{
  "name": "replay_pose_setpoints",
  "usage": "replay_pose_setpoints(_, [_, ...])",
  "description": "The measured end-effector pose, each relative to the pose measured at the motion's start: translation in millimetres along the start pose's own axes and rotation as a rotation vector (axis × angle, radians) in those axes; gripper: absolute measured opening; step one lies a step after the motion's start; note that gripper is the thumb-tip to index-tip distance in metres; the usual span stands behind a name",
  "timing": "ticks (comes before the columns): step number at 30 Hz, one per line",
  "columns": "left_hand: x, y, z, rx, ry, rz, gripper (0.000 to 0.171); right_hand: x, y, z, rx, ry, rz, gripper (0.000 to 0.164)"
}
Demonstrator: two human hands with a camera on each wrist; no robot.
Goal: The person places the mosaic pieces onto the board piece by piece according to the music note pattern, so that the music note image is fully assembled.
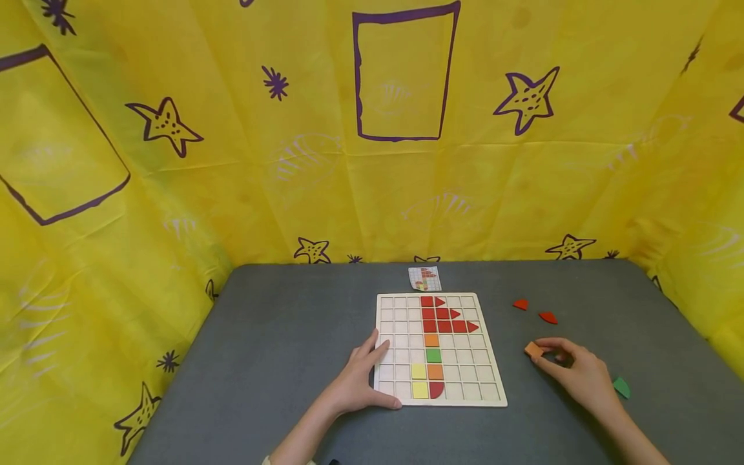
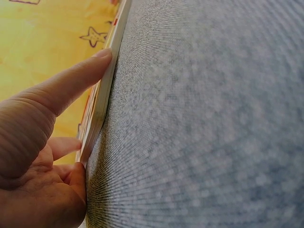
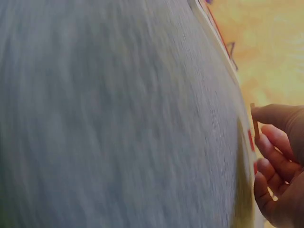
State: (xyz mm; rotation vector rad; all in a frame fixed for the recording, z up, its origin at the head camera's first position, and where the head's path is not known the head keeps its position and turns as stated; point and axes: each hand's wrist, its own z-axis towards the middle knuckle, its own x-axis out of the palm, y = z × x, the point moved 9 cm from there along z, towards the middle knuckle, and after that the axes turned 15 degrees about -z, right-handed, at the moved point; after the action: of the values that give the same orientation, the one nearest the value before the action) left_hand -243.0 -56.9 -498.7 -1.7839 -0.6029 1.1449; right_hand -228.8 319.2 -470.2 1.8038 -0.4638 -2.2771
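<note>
My left hand (image 1: 352, 382) spans the near left corner of a pale wooden grid board (image 1: 465, 391). Its thumb lies along the near edge and its fingers touch the left edge; the left wrist view shows the thumb (image 2: 80, 76) straight against the board's side. Red square and triangle tiles, orange, green and yellow squares and a rounded red tile (image 1: 436, 389) sit in the grid. To the right of the board, my right hand (image 1: 578, 374) pinches an orange square tile (image 1: 533, 350) between thumb and fingers. Edge-on, that tile (image 3: 255, 122) appears thin in the right wrist view.
Two loose red tiles (image 1: 520, 304) lie right of the board on the grey table (image 1: 279, 336). A green rounded tile (image 1: 621, 387) lies beside my right wrist. Behind the board is a small pattern card (image 1: 425, 279). A yellow patterned cloth (image 1: 372, 194) surrounds the table's back and sides.
</note>
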Motion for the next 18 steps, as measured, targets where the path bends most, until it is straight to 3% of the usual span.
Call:
replay_pose_setpoints(11, [-0.1,1.1,0.0,0.004,0.001,-0.004,0.109,19,50,-4,-0.009,0.108,0.079,0.032])
replay_pose_setpoints(18, [-1.2,1.7,0.3,0.008,0.0,-0.009,0.109,32,83,-7,-0.065,0.135,0.155,0.028])
